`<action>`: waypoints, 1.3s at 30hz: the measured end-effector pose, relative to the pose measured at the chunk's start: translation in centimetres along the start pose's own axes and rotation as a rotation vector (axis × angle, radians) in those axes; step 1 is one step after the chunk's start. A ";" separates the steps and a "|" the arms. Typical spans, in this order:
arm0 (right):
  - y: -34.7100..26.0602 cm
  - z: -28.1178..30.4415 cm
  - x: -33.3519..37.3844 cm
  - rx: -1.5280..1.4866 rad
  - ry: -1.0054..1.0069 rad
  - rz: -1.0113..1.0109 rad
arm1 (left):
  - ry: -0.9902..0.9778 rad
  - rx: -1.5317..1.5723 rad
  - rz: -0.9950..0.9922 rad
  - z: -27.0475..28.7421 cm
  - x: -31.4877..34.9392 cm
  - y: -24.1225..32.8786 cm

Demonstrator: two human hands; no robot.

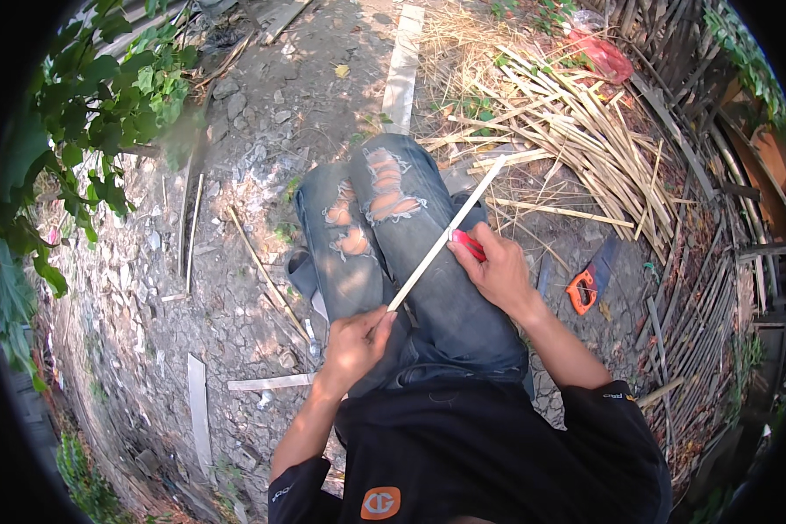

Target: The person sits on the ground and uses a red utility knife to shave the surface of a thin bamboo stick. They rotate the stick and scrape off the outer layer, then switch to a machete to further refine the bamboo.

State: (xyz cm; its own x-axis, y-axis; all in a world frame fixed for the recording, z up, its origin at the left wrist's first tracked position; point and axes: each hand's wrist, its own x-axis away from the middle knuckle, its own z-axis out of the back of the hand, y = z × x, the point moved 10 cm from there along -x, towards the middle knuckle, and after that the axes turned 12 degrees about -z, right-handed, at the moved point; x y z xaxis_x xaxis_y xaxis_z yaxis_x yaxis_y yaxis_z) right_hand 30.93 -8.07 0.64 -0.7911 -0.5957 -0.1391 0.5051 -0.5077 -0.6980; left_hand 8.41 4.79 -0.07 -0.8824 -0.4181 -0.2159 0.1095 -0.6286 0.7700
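While the left hand (355, 345) pinches the pale strip (424, 267) at its lower end over the jeans (463, 327), the right hand (500, 266) grips a red tool (470, 245) at mid-strip; likely scraping, next stroke needs firm left hold.

Strip (437, 249) over thighs (450, 310), saw (592, 278) at right

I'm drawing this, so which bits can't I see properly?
In the head view:
- The wooden stick's near end: hidden inside the left hand.
- Most of the red-handled tool: covered by the right hand.
- The feet: mostly hidden by the jeans.
- The black T-shirt's rest: cut off by the lower edge.
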 end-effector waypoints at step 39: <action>9.8 8.3 -6.6 -0.760 0.299 -0.253 | 0.042 -0.034 0.029 2.1 5.5 -1.5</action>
State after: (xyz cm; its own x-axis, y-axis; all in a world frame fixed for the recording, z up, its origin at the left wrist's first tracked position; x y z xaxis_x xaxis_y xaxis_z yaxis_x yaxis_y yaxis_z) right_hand 43.93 -14.28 0.56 -0.9606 -0.2772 -0.0210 0.0173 0.0158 -0.9997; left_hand 2.46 4.77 -1.14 -0.8587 -0.4634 -0.2190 0.1512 -0.6372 0.7557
